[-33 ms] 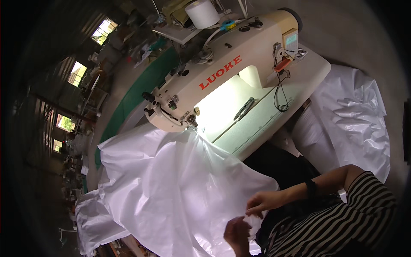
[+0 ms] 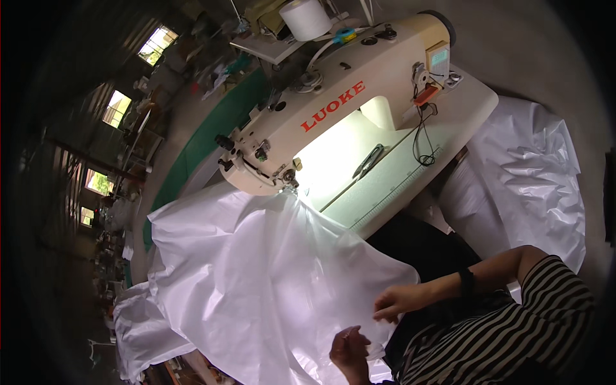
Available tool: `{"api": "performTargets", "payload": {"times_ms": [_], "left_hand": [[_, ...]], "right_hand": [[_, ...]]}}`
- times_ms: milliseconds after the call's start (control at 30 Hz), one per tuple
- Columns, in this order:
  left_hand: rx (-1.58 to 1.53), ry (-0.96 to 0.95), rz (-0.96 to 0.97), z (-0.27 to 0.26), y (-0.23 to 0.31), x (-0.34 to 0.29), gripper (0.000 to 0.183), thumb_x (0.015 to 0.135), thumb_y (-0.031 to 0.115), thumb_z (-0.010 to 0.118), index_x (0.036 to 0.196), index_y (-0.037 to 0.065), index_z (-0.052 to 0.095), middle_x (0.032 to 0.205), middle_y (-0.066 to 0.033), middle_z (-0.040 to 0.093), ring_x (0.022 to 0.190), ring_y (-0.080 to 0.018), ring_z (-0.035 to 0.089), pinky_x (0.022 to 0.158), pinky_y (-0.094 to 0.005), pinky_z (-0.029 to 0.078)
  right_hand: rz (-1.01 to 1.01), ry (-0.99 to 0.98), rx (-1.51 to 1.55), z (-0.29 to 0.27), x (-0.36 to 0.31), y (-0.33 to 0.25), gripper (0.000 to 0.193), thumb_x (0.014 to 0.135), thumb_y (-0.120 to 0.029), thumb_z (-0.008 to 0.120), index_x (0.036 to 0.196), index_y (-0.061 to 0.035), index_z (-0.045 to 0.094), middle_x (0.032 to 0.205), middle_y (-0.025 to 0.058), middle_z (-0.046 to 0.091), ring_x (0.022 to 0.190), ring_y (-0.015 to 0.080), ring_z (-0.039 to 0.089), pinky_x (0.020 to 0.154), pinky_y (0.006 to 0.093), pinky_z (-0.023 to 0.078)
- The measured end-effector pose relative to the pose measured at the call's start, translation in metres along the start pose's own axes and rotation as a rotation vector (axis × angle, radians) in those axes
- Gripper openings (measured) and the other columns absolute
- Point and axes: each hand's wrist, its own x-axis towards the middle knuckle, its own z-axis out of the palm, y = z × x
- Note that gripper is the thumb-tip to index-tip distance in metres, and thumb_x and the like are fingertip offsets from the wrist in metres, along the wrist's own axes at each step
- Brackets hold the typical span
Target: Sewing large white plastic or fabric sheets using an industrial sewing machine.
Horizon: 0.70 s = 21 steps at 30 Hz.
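A large sheet of glossy white fabric (image 2: 250, 276) drapes from under the needle end of a cream sewing machine (image 2: 346, 106) down toward my lap. Over the sheet's near edge, my right hand (image 2: 399, 301) has its fingers bent and pressed together. Lower and to its left, my left hand (image 2: 350, 351) is raised with curled fingers. A small gap separates the two hands. Anything inside either hand is too small or hidden to make out. A pair of thread snips (image 2: 369, 160) lies on the lit machine bed.
More white fabric (image 2: 529, 173) hangs in a heap at the right. A white thread cone (image 2: 305, 19) stands behind the machine head. Dark cord (image 2: 423, 138) dangles from the machine's right end. A green surface (image 2: 199, 144) curves away behind, toward a cluttered room with windows.
My hands have drawn slightly apart: the left moved a little left, the right a little right and up. The fabric and the snips lie as before.
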Motion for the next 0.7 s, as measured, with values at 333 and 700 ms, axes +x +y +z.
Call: {"api": "performTargets", "payload": {"times_ms": [333,700], "left_hand": [[0.701,-0.426,0.544,-0.012,0.003,-0.016,0.012,0.087,0.004,0.070,0.098,0.004,0.070,0.084,-0.0106,0.070,0.069,-0.0210,0.066,0.059,-0.0331,0.053],[1.110,0.458,0.783,-0.064,-0.051,0.096,0.060,0.067,-0.003,0.071,0.125,0.009,0.057,0.130,-0.0161,0.053,0.119,-0.0383,0.053,0.101,-0.0535,0.044]], "right_hand": [[-0.250,0.278,-0.255,0.026,-0.034,-0.040,0.025,0.092,-0.029,0.069,0.100,-0.0055,0.068,0.088,0.0081,0.068,0.074,0.0201,0.068,0.067,0.0302,0.055],[-0.433,0.382,-0.316,0.026,-0.038,-0.028,0.023,0.093,-0.025,0.068,0.088,-0.0031,0.065,0.072,0.0097,0.065,0.064,0.0245,0.065,0.061,0.0323,0.052]]}}
